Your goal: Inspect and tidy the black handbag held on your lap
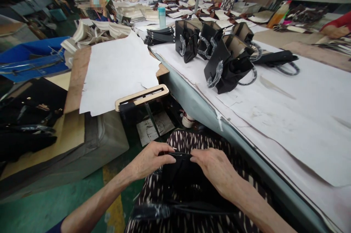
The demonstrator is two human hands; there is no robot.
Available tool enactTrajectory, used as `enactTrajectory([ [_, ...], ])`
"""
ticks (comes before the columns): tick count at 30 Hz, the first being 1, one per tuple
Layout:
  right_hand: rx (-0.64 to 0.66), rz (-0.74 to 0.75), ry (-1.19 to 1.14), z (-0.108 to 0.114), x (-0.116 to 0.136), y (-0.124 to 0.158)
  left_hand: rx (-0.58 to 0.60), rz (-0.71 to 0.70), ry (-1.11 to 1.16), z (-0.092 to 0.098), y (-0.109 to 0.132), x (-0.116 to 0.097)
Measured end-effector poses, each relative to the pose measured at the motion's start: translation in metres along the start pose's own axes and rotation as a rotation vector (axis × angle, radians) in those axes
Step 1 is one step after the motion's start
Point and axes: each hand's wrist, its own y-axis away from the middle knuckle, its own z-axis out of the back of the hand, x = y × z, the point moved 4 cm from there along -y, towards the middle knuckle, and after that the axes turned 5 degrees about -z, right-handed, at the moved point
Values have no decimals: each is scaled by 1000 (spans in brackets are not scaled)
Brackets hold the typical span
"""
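Note:
A black handbag (pixel 189 178) rests on my lap, over patterned cloth. Its upper edge lies between my two hands. My left hand (pixel 153 158) pinches that edge at the left, thumb and fingers closed on it. On the right side, my right hand (pixel 212 167) grips the same edge with its fingers bent over it. A plastic-wrapped handle (pixel 153 211) of the bag lies toward me, across my lap. The inside of the bag is too dark to make out.
Several black handbags (pixel 230 64) with wrapped handles stand on the white-covered table (pixel 296 116) at right. Ahead is a slotted wooden frame (pixel 142 96) on a stand. More black bags (pixel 30 116) lie at left by a blue bin (pixel 35 55). Co-workers sit farther back.

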Motion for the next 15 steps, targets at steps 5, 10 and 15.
enactTrajectory([
  [5,-4,-22,18,-11,-3,0,-56,-49,-70,-2,-1,-4],
  [10,-44,-22,8,-14,-3,1,-53,-121,-171,-2,-8,-7],
  [15,28,6,-76,-11,5,-2,-50,-160,-162,-9,-8,-9],
])
